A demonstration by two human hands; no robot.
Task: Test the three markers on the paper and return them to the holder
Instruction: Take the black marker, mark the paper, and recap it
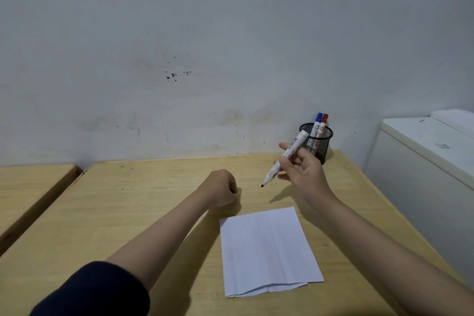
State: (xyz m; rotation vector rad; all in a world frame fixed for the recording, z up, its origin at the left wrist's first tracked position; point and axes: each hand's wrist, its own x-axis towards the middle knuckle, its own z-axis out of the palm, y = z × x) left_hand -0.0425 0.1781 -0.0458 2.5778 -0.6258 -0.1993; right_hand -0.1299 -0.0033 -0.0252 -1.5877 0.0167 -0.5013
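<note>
My right hand (301, 172) holds an uncapped white marker (287, 155) with a black tip, tip pointing down-left above the desk, beyond the paper's far edge. A creased white paper (266, 249) lies flat on the wooden desk (128, 213) in front of me. A black mesh holder (319, 145) stands at the desk's back right by the wall, with a blue-capped marker (317, 123) and a red-capped marker (322, 126) upright in it. My left hand (220, 188) rests as a closed fist on the desk left of the marker tip; something dark, perhaps the cap, shows at its fingers.
A grey, stained wall rises right behind the desk. A white cabinet (420, 151) stands close to the desk's right edge. A second wooden desk (30, 182) sits to the left, separated by a narrow gap.
</note>
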